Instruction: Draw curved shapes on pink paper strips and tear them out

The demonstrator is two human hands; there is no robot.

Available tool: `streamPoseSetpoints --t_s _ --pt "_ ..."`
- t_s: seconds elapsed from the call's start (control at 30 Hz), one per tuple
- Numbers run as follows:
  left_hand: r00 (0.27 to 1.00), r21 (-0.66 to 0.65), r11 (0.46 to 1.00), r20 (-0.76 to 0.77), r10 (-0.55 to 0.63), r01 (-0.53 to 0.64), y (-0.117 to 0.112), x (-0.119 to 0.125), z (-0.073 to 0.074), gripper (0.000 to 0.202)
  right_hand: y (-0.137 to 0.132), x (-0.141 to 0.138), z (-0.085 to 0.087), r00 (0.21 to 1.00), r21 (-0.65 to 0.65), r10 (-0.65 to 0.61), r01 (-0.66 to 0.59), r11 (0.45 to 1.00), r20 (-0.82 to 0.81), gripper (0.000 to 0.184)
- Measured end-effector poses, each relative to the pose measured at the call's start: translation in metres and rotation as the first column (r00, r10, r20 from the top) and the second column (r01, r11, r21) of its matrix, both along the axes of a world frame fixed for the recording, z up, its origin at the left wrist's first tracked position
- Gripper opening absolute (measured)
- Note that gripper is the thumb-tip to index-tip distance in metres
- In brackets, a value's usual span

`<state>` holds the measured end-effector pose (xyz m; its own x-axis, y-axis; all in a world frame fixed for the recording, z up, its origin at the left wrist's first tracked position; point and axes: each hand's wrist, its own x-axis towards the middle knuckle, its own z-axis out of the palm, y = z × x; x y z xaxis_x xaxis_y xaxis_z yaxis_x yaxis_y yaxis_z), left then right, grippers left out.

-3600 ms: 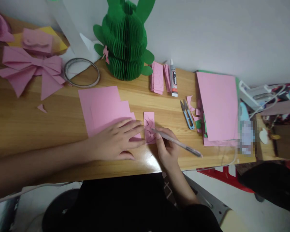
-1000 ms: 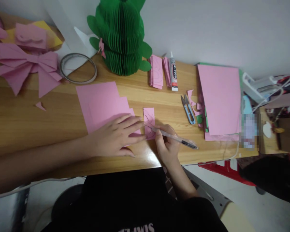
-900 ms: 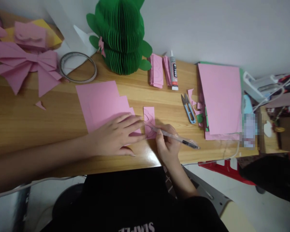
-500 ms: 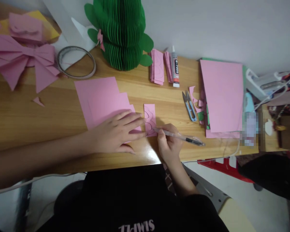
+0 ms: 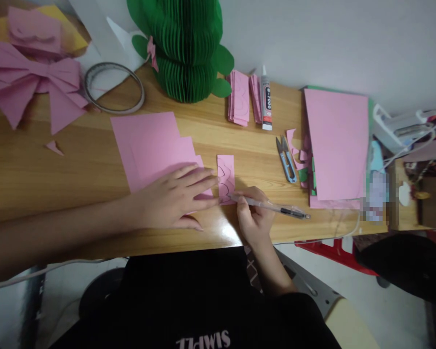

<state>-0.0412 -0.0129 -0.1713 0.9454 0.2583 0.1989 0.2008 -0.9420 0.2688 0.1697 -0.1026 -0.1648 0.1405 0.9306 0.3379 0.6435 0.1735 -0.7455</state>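
Note:
My left hand point(image 5: 174, 196) lies flat with its fingers spread on stacked pink paper sheets point(image 5: 148, 143), the fingertips touching the left edge of a small pink paper strip point(image 5: 225, 177) marked with curved pen lines. My right hand point(image 5: 252, 218) is closed on a clear pen point(image 5: 272, 207), whose tip rests on the lower part of that strip. The pen's barrel points to the right, low over the wooden table point(image 5: 76, 174).
Along the back stand a green honeycomb paper cactus point(image 5: 185, 48), a tape ring point(image 5: 112, 87), pink paper bows point(image 5: 25, 82), stacks of pink strips point(image 5: 240, 97) and a glue tube point(image 5: 266, 99). Blue snips point(image 5: 286, 159) and a pink sheet pile point(image 5: 336, 140) lie at the right.
The pen tip has crept down the strip, adding curved lines. The left hand stays put. The view has shifted slightly.

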Motion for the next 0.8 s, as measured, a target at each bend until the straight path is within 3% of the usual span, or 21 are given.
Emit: streamPoseSetpoints --t_s 0.7,0.8 --pt "1.0 0.005 1.0 -0.006 0.006 -0.006 -0.0005 0.001 0.0027 0.063 0.0061 0.0007 0.0012 0.98 -0.098 0.083 -0.102 0.99 -0.179 0.012" --pt "1.0 0.001 1.0 -0.025 0.001 -0.001 -0.0003 0.0007 0.0029 0.063 0.0035 0.0008 -0.0031 0.964 -0.102 0.027 -0.056 0.993 -0.264 0.012"
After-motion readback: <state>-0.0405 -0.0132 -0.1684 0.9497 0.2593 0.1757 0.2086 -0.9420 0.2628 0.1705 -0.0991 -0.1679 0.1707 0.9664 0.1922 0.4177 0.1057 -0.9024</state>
